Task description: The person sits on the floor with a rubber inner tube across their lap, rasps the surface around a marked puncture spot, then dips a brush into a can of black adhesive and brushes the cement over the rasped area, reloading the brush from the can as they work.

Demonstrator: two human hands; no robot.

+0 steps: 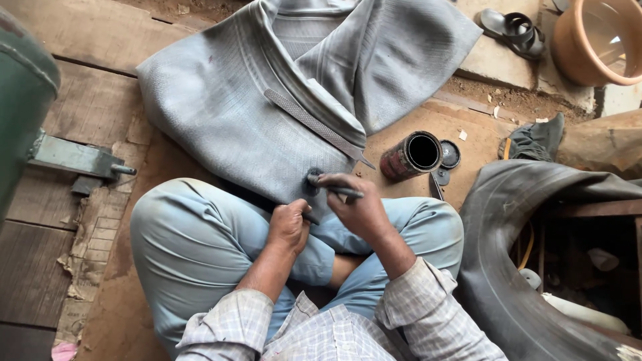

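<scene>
A large grey rubber inner tube (267, 93) lies folded over my knees and the floor ahead. My right hand (354, 204) grips a thin dark tool (338, 189) whose tip rests on a dark round spot (313, 179) on the tube's near edge. My left hand (289, 224) pinches the tube's edge just below that spot. A long metal rasp (314, 126) lies loose on top of the tube. I sit cross-legged in light blue trousers.
An open dark tin (411, 155) lies on its side to the right, its lid (449, 154) beside it. A black tyre (508, 267) is at right, a tan tub (598, 40) and a sandal (515, 28) at far right, and a green machine (23, 100) at left.
</scene>
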